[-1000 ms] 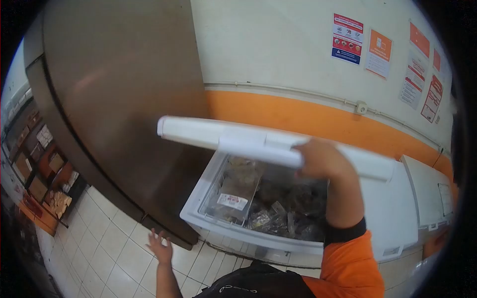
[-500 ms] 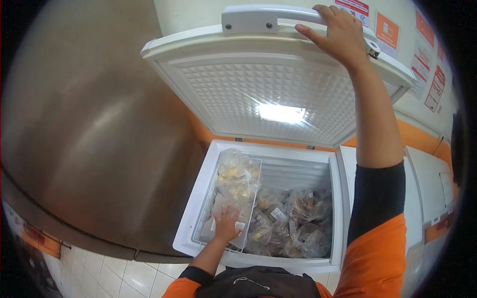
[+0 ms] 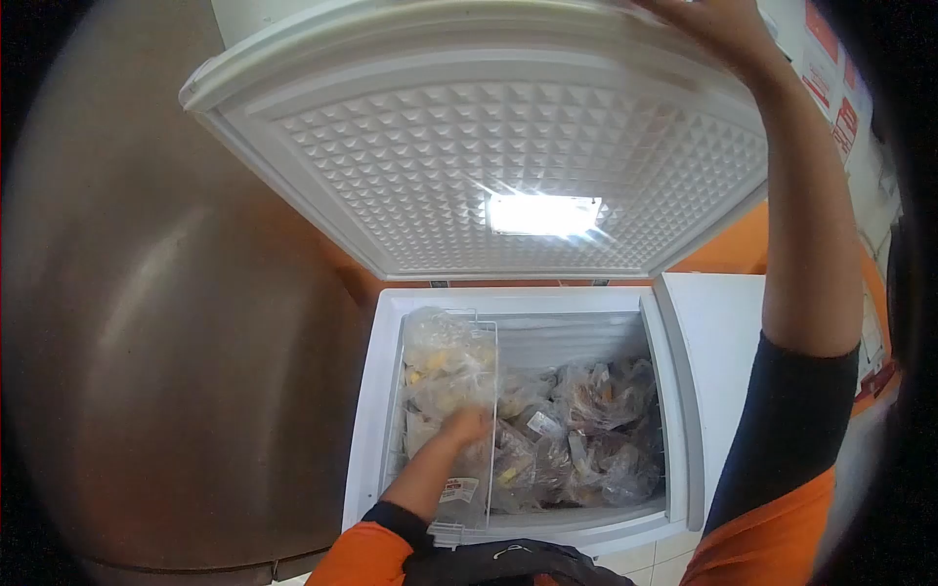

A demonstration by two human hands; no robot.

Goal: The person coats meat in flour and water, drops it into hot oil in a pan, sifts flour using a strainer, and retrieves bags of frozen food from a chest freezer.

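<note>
The white chest freezer (image 3: 369, 420) stands with its lid (image 3: 440, 146) raised and a lamp lit on the lid's underside. At the lid's upper edge is my right hand (image 3: 718, 24), cut off by the frame's top, its fingers mostly hidden. My left hand (image 3: 467, 427) reaches into the wire basket (image 3: 495, 391) at the freezer's left, closed at the plastic bags there; what its fingers hold is hidden. Clear bags with yellowish pieces (image 3: 440, 356) fill the basket's back, and a labelled bag (image 3: 457, 491) lies in front. Several bags of brownish food (image 3: 596, 400) lie beside the basket.
A large brown metal cabinet (image 3: 195, 322) rises on the left. Another white freezer top (image 3: 713, 342) adjoins on the right. Posters (image 3: 831, 59) hang on the wall at the upper right. Below the freezer, some floor tiles (image 3: 664, 555) show.
The lid has tilted farther back, and my right hand has risen with it. My left hand, spread flat on the bags before, has closed and moved slightly up and right.
</note>
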